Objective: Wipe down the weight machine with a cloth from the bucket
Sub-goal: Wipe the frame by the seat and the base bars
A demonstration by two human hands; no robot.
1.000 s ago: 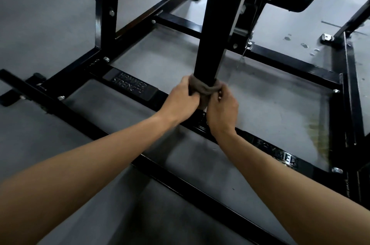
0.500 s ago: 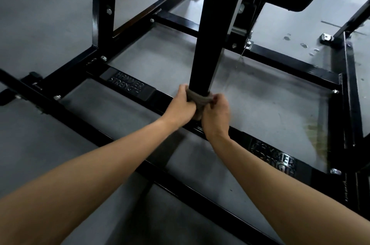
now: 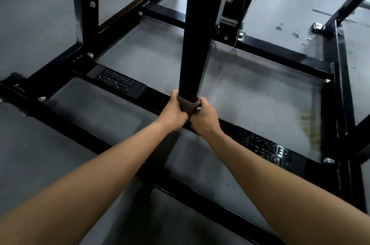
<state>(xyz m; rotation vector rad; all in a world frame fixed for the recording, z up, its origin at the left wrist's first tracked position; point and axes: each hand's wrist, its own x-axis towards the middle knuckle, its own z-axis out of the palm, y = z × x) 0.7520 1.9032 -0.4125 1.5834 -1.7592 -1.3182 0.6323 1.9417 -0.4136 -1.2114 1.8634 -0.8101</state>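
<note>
Both hands clamp the cloth: our left hand (image 3: pixel 173 113) and right hand (image 3: pixel 204 119) curl round a brown-grey bunched fabric cloth (image 3: pixel 187 105), one hand on each side, knuckles nearly touching on the near face. We note the parts from the biggest down. The black painted steel weight machine (image 3: pixel 80 24) fills the view, its frame bolted into a rectangle on the grey floor. The part under work is its tall black square-section steel post (image 3: pixel 197 44). The post's long axis runs up and away from us, leaning a little in this view, with the top out of frame. Its foot meets the low black steel base rail (image 3: pixel 156 92), which crosses from upper left to lower right. The cloth is wrapped as a band round the post just above that joint, so almost no post lies below the grip and nearly its whole length lies above. We judge the next stroke can only run upward along the post axis, or step sideways onto the rail. Neither hand is nearer; the left sits slightly higher. The post's far face is hidden, so we cannot tell whether the cloth closes behind it. No bucket is in view.
</note>
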